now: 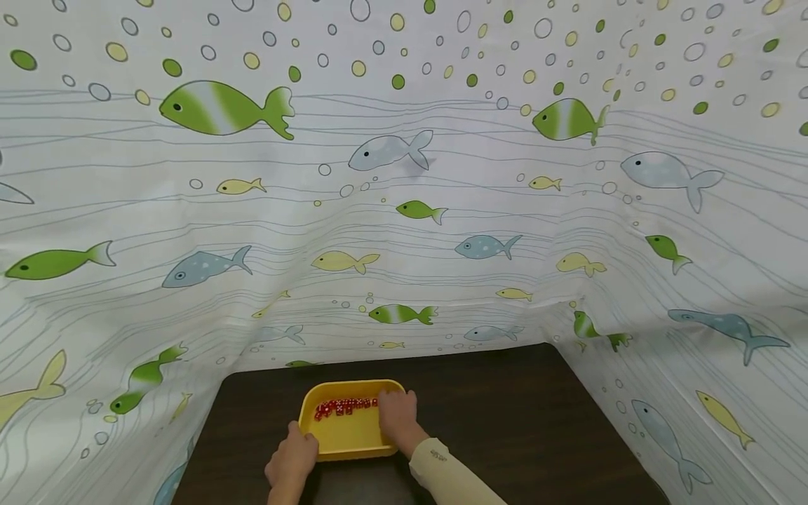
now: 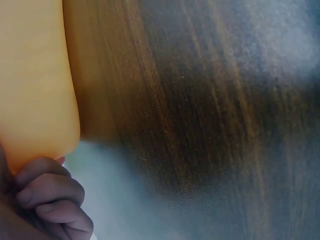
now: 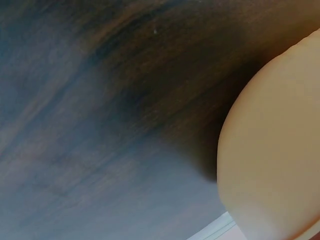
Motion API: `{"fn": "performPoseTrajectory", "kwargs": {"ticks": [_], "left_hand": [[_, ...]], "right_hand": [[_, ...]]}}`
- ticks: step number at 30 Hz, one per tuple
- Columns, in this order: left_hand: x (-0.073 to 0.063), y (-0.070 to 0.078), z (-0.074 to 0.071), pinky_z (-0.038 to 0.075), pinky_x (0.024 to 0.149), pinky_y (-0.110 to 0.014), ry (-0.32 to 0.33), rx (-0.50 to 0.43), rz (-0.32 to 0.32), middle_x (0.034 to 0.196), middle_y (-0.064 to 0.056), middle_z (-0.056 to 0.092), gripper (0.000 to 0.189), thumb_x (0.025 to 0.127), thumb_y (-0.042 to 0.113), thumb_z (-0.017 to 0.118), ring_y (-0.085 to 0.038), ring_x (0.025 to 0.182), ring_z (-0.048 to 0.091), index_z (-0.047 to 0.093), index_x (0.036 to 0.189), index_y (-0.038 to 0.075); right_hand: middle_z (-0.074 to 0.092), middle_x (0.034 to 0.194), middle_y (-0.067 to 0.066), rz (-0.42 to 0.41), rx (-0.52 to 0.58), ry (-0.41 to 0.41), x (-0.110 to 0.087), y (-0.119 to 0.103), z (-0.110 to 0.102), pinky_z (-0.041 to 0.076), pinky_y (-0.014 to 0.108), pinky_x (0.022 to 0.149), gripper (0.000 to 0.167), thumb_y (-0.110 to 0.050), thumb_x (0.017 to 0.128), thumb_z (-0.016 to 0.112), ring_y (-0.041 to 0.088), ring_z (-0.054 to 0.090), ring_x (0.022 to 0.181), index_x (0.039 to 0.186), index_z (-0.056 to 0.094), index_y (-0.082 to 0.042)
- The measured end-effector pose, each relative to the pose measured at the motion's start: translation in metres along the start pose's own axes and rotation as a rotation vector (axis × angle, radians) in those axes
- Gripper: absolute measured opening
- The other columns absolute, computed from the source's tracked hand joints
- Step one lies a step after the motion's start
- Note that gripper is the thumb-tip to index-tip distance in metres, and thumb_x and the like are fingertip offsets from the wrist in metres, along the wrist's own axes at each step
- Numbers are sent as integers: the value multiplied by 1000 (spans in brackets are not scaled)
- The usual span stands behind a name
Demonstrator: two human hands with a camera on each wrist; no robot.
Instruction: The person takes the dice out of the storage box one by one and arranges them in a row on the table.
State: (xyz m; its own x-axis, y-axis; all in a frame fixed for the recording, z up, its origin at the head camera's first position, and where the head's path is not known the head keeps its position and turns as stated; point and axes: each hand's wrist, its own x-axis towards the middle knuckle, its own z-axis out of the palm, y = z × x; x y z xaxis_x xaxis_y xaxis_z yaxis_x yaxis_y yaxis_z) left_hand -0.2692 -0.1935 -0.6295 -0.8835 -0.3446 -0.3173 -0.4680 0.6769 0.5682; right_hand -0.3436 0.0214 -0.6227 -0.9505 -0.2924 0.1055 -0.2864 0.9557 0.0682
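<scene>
Cloth (image 1: 404, 168) rises behind a dark table (image 1: 499, 407), where we see a yellow tray (image 1: 337, 438) gripped from both sides: left hand (image 1: 292, 454) with fingers curled at one edge, right hand (image 1: 399, 419) bent over the other, fingertips hidden. We judge this a steadying step; the next move calls for a level hold, we think, sparing the red dice (image 1: 339, 407) along the far side.

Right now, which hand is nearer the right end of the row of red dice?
Right. The right hand is at the right side of the yellow tray, beside that end of the red dice; the left hand is at the tray's left side, across from it.
</scene>
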Motion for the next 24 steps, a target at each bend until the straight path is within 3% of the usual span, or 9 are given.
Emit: {"fn": "performPoseTrajectory", "kwargs": {"ticks": [4, 11, 19, 24], "left_hand": [[1, -2, 0, 44, 73, -49, -13, 7, 4, 85, -17, 55, 51, 105, 24, 45, -32, 74, 55, 37, 144, -7], [1, 0, 3, 43, 74, -49, -29, 2, 14, 84, -17, 55, 52, 104, 23, 46, -31, 74, 54, 37, 144, -8], [1, 4, 0, 43, 72, -48, -16, -3, 6, 82, -16, 54, 52, 104, 22, 46, -31, 72, 54, 36, 145, -9], [-2, 4, -1, 44, 75, -49, -23, 2, -22, 84, -17, 56, 52, 104, 21, 47, -31, 74, 55, 36, 145, -9]], "right_hand": [[71, 83, 0, -4, 23, -1, -3, -1, -1, 51, 48, 87, 3, -22, 99, 75, 18, 63, 76, 99, 74, -19], [72, 80, -2, 28, 79, -14, -2, 6, -4, 53, 45, 82, 8, -21, 100, 73, 17, 62, 70, 92, 75, -19], [71, 85, -1, 83, 354, 15, 3, 21, -24, 57, 37, 66, 6, -19, 99, 74, 11, 56, 67, 97, 76, -14], [76, 98, 3, 158, 533, 64, 3, 34, -25, 60, 41, 72, 15, -21, 98, 77, 14, 63, 74, 109, 77, -11]]}}
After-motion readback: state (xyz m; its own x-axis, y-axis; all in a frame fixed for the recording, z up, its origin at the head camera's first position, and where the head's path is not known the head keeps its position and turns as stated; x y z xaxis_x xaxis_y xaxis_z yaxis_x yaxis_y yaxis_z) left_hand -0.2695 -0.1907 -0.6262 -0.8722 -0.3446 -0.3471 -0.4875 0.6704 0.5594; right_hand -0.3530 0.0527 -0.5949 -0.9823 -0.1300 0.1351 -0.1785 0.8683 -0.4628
